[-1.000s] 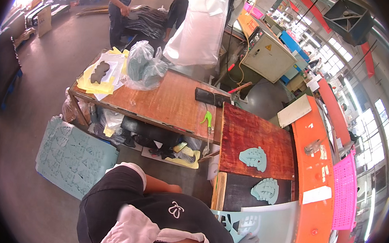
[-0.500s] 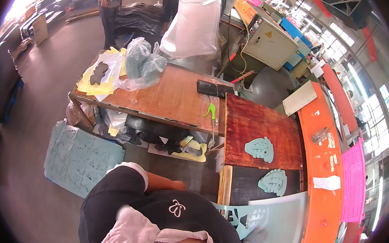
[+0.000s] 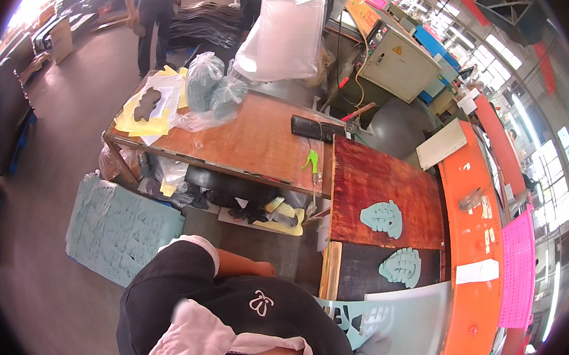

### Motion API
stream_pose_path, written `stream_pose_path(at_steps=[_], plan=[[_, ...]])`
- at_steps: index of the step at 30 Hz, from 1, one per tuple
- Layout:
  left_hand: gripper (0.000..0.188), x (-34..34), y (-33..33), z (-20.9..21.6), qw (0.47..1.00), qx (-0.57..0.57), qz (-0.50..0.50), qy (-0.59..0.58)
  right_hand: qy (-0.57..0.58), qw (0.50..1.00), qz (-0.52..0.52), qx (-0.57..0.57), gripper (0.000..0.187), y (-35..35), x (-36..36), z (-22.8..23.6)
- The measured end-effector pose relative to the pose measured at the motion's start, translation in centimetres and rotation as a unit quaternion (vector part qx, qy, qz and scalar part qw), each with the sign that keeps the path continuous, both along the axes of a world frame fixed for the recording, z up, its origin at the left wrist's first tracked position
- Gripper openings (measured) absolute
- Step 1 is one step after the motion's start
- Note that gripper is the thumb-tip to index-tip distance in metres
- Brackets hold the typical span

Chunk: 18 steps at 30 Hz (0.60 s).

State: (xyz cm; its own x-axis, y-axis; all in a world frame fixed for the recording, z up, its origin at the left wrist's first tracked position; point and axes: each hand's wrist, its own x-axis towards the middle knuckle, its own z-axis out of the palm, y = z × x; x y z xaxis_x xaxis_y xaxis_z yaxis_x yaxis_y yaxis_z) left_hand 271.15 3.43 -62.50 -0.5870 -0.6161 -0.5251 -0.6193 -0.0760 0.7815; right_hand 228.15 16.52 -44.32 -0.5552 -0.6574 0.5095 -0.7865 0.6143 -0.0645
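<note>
Teal foam sheet with shaped cut-outs (image 3: 380,316) lies on the dark workbench (image 3: 357,275) at lower right, below two loose pale-teal foam pieces (image 3: 382,217). What seems to be the gloved right hand (image 3: 373,346) rests on it; whether its fingers are spread or curled I cannot tell. Left hand (image 3: 263,268) looks loosely closed against the torso, empty. Pressing flat beside each cut-out should free pieces cleanly.

A factory workshop: worn wooden surface (image 3: 254,139) mid-frame, orange machine edge (image 3: 473,257) at right, grey control cabinet (image 3: 405,57) up top, teal foam cut-outs (image 3: 382,217).
</note>
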Motion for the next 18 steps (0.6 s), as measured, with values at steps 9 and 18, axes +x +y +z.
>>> stream_pose_path(at_steps=[9, 18], plan=[[0.042, -0.60, -0.11, -0.35, 0.999, -0.023, -0.016, -0.032, -0.037, 0.999, -0.008, 0.029, 0.047, 0.02, -0.21, 0.32], [0.044, -0.41, -0.15, 0.31, 0.999, -0.020, -0.018, -0.027, -0.010, 1.000, -0.009, 0.028, 0.047, 0.12, -0.67, -0.22]])
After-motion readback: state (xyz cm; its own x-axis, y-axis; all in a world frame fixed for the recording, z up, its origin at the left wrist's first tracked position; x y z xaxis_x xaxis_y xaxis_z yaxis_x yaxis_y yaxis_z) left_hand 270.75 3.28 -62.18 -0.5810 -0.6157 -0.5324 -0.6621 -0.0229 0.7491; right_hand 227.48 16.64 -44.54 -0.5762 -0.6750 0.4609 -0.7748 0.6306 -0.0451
